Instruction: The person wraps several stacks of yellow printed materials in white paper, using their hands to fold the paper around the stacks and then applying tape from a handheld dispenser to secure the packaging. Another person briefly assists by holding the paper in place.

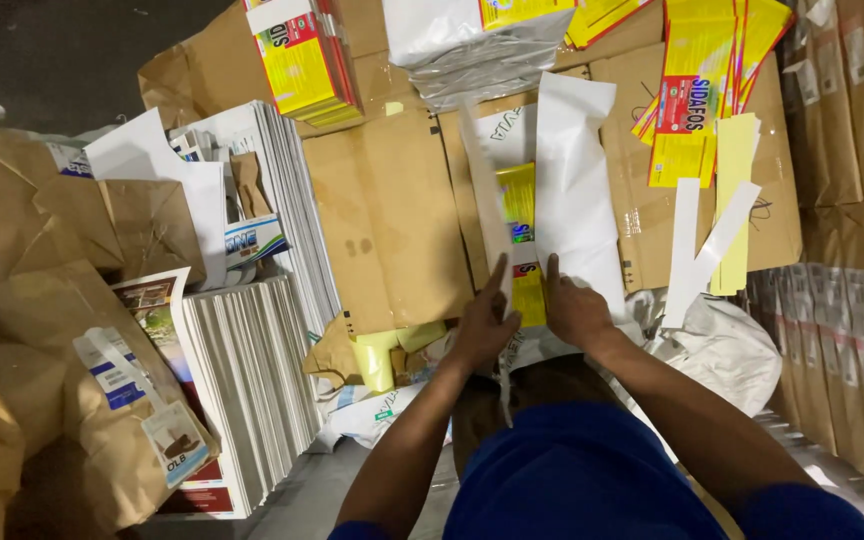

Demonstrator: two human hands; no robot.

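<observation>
Yellow printed stack [519, 235] in white wrapper [574, 185], long axis running away from the person, left hand [482, 325] and right hand [574, 312] each pinched a wrapper flap, over brown cardboard [387, 215]

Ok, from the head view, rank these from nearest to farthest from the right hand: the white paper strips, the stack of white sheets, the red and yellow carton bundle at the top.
From the right hand:
1. White paper strips, just to its right on the brown cardboard.
2. Stack of white sheets, across on the left side, past the left hand.
3. Red and yellow carton bundle, far up at the top left.
</observation>
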